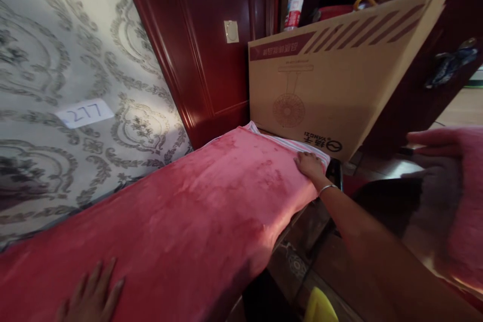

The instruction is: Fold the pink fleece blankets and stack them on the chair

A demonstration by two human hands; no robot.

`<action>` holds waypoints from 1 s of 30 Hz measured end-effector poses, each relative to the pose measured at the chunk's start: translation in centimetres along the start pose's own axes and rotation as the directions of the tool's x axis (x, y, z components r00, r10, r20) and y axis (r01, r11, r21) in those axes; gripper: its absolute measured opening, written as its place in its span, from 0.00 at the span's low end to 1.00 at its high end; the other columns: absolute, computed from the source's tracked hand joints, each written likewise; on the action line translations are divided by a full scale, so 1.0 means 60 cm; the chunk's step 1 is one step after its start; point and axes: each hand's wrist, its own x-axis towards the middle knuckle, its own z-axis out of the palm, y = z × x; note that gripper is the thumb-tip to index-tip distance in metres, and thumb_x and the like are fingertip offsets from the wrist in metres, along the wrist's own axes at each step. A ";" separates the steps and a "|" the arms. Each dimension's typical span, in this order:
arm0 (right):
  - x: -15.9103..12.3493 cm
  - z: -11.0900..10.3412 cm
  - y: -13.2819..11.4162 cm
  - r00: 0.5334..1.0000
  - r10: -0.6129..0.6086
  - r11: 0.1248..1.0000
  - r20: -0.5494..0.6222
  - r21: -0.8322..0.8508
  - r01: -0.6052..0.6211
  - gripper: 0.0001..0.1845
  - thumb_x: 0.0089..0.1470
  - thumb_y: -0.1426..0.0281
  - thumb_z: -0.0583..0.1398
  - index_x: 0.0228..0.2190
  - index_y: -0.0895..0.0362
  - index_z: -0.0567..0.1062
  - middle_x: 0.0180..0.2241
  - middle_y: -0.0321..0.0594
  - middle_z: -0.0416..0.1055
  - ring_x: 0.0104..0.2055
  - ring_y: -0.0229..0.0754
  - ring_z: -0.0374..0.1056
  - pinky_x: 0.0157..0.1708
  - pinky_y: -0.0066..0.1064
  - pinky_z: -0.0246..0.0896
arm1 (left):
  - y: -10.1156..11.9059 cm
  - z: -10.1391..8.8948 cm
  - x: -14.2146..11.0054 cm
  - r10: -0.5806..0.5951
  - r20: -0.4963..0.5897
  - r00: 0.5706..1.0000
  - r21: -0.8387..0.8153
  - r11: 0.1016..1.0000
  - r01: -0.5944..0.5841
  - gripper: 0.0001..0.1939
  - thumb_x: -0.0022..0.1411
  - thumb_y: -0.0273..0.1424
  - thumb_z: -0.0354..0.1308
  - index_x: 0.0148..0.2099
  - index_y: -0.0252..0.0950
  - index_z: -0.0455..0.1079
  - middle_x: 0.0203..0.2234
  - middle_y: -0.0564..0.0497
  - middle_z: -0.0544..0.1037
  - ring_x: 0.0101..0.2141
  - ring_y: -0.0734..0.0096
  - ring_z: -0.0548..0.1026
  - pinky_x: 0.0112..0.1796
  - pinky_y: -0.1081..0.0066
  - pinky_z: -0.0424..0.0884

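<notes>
A pink plush cover [181,196] lies spread over a long, narrow surface along the wall. Along its far end shows a white-and-pink striped edge [302,147]. Near that far right corner my right hand [310,165], with a bracelet at the wrist, rests on the cover; its fingers lie over the fabric close to the striped edge. At the lower left my left hand [92,294] lies flat on the pink cloth with its fingers spread, holding nothing. What supports the cover is mostly hidden beneath it.
A large cardboard box [320,80] stands just beyond the far end, with a plastic bottle [296,0] behind it. Patterned wallpaper [83,50] runs along the left. Pink and grey plush fabric [464,201] is at the right; something yellow [320,307] is below.
</notes>
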 end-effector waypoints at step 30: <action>-0.014 -0.017 0.046 0.977 0.184 0.982 -0.105 0.055 -0.179 0.23 0.65 0.75 0.46 0.54 0.67 0.71 0.54 0.64 0.67 0.55 0.58 0.63 0.51 0.47 0.58 | 0.076 -0.048 -0.006 -0.058 0.056 0.997 0.134 0.990 0.050 0.38 0.69 0.46 0.28 0.73 0.32 0.49 0.70 0.41 0.54 0.68 0.40 0.50 0.62 0.37 0.49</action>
